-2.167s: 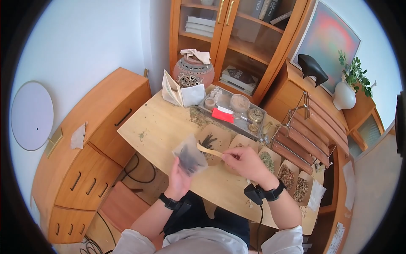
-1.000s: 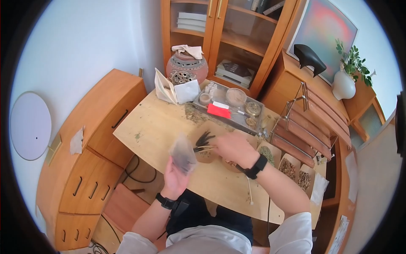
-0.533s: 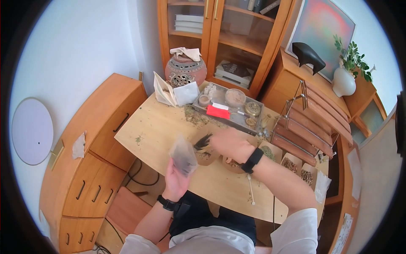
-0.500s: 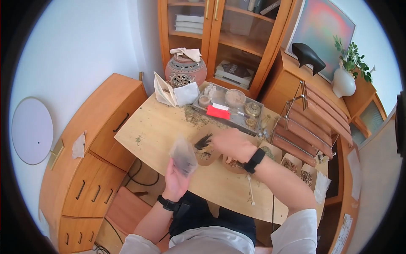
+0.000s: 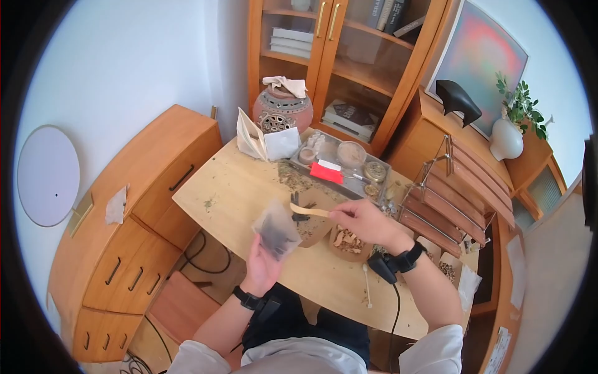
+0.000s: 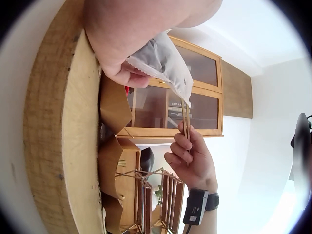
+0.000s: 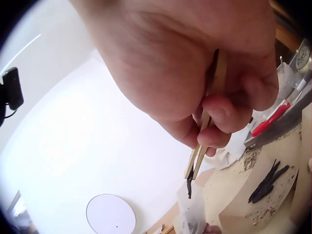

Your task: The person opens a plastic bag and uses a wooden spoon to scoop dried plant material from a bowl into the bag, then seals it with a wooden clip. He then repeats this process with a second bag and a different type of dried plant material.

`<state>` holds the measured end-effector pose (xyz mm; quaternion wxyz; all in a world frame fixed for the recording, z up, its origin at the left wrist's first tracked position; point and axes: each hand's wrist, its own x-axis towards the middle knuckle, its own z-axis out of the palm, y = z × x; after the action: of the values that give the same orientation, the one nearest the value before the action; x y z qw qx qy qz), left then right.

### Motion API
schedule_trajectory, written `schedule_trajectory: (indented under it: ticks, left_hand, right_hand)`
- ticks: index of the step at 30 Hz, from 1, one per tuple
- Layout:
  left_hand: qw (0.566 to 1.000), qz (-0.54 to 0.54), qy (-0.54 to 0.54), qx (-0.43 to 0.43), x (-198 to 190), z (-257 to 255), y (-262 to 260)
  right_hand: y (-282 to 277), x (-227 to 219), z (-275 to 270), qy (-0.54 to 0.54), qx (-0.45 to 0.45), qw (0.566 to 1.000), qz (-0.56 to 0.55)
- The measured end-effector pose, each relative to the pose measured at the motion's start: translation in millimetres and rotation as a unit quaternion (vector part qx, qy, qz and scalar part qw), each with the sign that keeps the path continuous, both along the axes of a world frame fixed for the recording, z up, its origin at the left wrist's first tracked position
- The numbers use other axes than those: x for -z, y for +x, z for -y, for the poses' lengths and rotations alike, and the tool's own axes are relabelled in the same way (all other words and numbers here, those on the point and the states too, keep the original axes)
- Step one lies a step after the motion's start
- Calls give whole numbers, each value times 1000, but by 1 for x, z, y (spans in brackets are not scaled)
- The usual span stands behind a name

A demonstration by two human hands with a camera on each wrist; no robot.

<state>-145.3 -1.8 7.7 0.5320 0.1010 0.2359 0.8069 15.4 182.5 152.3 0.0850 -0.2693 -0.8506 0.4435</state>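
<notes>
My left hand (image 5: pixel 263 263) holds up a translucent pouch (image 5: pixel 278 232) with dark pieces showing inside. My right hand (image 5: pixel 363 220) pinches wooden tweezers (image 5: pixel 309 212), their tips near the top of the pouch. In the right wrist view a thin dark strip (image 7: pixel 189 189) is clamped between the tweezer tips, above the pouch. The left wrist view shows the tweezers (image 6: pixel 185 117) overlapping the pouch's corner. Behind the tweezers lies an open paper tray (image 5: pixel 322 229), and several more dark strips (image 7: pixel 268 183) lie in it.
A tray of wood chips (image 5: pixel 349 242) sits under my right forearm. A grey box (image 5: pixel 346 185) with jars and a red packet (image 5: pixel 327 172) stands behind. A slatted wooden rack (image 5: pixel 445 202) is at the right, and a thin stick (image 5: pixel 367 285) lies near the front edge.
My right hand has turned and lifted back from over the dark strips, bringing the tweezers with a strip to the pouch. The left hand still holds the pouch in nearly the same place.
</notes>
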Motion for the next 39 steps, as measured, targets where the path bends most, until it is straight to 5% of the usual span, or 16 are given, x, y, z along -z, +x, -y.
schedule_trajectory:
  ticks: [11, 17, 21, 27, 39]
  left_hand:
    - [999, -10, 39, 2, 1, -1, -1]
    - [1000, 9, 9, -8, 13, 1, -3]
    - [1000, 22, 8, -9, 18, 0, -4]
    - [1000, 20, 10, 0, 6, 1, -2]
    - [1000, 6, 1, 4, 3, 1, -2]
  right_hand:
    - [-13, -10, 42, 139, -45, 982, 121]
    - [-2, -26, 26, 58, 19, 993, 102]
    - [5, -7, -1, 288, -1, 953, 93]
    - [-6, 38, -15, 358, -42, 921, 150]
    - [-44, 37, -17, 420, -81, 883, 193]
